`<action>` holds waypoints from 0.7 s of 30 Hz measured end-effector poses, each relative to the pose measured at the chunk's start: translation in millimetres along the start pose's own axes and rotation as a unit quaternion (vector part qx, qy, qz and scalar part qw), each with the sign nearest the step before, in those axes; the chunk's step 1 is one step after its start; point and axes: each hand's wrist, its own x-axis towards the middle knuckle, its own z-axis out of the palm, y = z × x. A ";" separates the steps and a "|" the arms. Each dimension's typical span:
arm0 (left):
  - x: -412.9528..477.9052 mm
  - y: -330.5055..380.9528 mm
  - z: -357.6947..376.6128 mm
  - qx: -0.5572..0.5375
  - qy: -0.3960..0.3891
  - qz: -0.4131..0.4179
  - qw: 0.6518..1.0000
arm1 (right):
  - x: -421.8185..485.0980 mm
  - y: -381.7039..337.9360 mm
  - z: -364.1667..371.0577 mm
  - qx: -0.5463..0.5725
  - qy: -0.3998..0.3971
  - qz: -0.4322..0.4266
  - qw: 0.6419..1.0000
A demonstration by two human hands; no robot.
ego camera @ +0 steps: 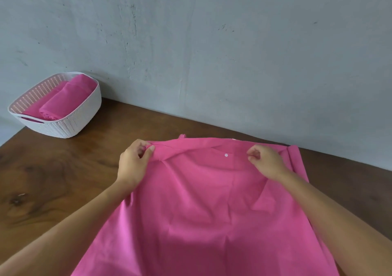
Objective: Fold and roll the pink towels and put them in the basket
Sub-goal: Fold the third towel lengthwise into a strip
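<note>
Pink towel [201,212]: spread flat on the table, running from the near edge almost to the far edge, right of the middle. Its far hem is lifted and creased at the left far corner. A narrow folded strip runs along its right side.
Wall [233,42]: grey and scuffed, standing along the table's far edge.
Table [63,169]: dark brown wood with a bold grain. Bare wood shows left of the towel and in a band along the right edge.
Forearms: both bare, reaching in from the near edge. The left crosses the wood and the towel's left side, and the right lies over the towel's right side.
Basket [70,125]: white perforated plastic with a slot handle. It sits at the table's far left corner close to the wall, well apart from the spread towel.
Rolled towels [63,97]: two pink rolls lying side by side inside the basket, touching each other.
Left hand [133,163]: at the towel's far left corner, thumb and curled fingers pinching the raised hem.
Right hand [267,161]: on the towel near its far right corner, fingers curled down at the cloth. I cannot tell whether they grip it. The two hands are well apart.
White dot [226,155]: small round mark on the towel between the hands, nearer the right one.
</note>
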 end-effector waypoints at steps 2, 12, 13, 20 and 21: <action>-1.6 -1.8 1.7 0.005 0.006 0.012 1.000 | 3.8 20.7 -7.5 -0.080 -0.006 0.003 0.997; -3.9 -1.2 2.7 0.009 0.020 0.017 1.000 | 23.1 36.0 -32.7 -0.138 -0.130 0.033 0.981; -4.0 -1.2 2.5 0.008 0.020 0.017 1.000 | 23.4 35.9 -32.1 -0.147 -0.131 0.030 0.980; -4.4 -1.2 2.8 0.010 0.014 0.021 1.000 | -5.0 23.2 -42.1 -0.177 -0.061 -0.029 0.982; -4.5 -1.2 2.8 0.009 0.012 0.023 1.000 | -14.0 20.3 -45.3 -0.167 -0.043 -0.038 0.984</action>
